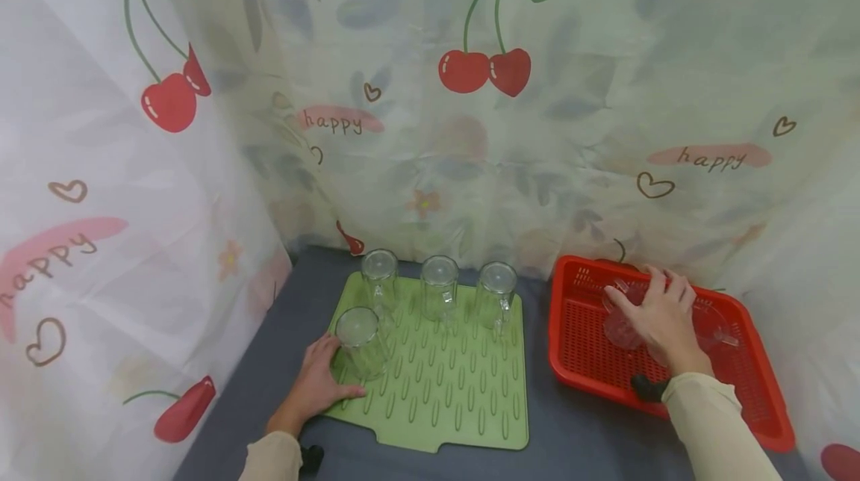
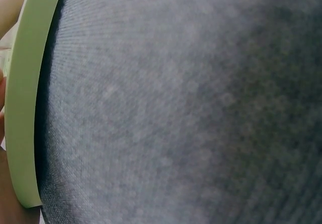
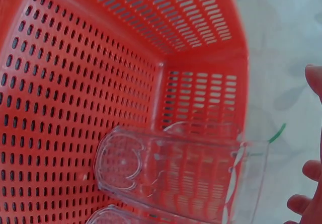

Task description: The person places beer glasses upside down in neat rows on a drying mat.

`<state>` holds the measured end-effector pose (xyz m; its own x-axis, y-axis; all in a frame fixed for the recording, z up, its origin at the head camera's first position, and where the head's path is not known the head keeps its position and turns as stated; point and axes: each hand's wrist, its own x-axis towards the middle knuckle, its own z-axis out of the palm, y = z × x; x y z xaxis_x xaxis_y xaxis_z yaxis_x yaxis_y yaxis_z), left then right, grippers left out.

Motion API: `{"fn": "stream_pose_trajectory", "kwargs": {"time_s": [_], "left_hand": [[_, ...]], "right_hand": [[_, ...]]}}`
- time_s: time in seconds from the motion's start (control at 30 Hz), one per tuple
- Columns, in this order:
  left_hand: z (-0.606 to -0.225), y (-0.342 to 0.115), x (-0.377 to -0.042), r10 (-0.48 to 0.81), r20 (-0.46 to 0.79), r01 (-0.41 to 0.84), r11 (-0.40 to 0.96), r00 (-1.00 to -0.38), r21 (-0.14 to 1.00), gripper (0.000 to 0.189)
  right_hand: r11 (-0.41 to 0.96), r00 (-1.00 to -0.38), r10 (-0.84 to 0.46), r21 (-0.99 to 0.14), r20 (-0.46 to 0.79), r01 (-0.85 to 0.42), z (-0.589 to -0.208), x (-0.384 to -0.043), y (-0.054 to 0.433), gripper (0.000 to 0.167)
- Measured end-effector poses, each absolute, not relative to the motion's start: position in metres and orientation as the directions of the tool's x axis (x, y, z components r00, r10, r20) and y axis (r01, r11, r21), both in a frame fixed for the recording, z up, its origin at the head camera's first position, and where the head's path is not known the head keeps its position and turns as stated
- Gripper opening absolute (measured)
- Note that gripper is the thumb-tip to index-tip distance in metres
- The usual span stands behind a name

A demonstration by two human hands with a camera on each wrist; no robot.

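Note:
My left hand [image 1: 316, 380] rests at the left edge of a green drying mat [image 1: 470, 425], thumb and fingers spread. Its fingertips are right beside a clear glass mug [image 1: 364, 352] at the mat's near left. Three more glass mugs [image 1: 440, 290] stand upside down along the mat's back. Over a red basket [image 1: 556, 317], my right hand [image 1: 665, 320] reaches down with loosely spread fingers. Below it lies a clear mug [image 3: 196, 176], its mouth toward the hand; the right wrist view shows the fingers apart from it. Another clear mug [image 1: 711, 323] lies to the right, partly hidden.
The grey tabletop [image 1: 558, 429] runs beneath mat and basket, with a strip between them. A printed cloth [image 1: 416, 145] hangs close behind and along both sides. Slotted walls [image 3: 201, 95] surround the basket's inside.

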<state>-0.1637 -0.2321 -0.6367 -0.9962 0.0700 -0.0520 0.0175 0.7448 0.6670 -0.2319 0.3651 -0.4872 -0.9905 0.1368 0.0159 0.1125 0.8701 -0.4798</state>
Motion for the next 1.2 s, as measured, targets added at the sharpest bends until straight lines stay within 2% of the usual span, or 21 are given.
{"fn": "stream_pose_trajectory", "kwargs": {"time_s": [0.33, 0.77, 0.97, 1.2], "left_hand": [[-0.638, -0.233, -0.165, 0.069, -0.074, 0.001, 0.743, -0.995, 0.669, 0.12], [-0.637, -0.233, -0.163, 0.072, -0.069, 0.008, 0.745, -0.995, 0.667, 0.122], [-0.637, -0.233, -0.164, 0.072, -0.073, 0.005, 0.743, -0.995, 0.669, 0.121], [-0.635, -0.234, -0.165, 0.078, -0.088, -0.001, 0.74, -0.993, 0.672, 0.122]], "right_hand": [[0.836, -0.985, 0.153, -0.52, -0.08, 0.172, -0.496, -0.241, 0.372, 0.115], [0.848, -0.982, 0.146, -0.495, -0.123, 0.188, -0.505, -0.251, 0.381, 0.117], [0.877, -0.983, 0.124, -0.449, -0.138, 0.173, -0.507, -0.253, 0.384, 0.119], [0.918, -0.989, 0.097, -0.372, -0.116, 0.134, -0.506, -0.256, 0.382, 0.108]]}}
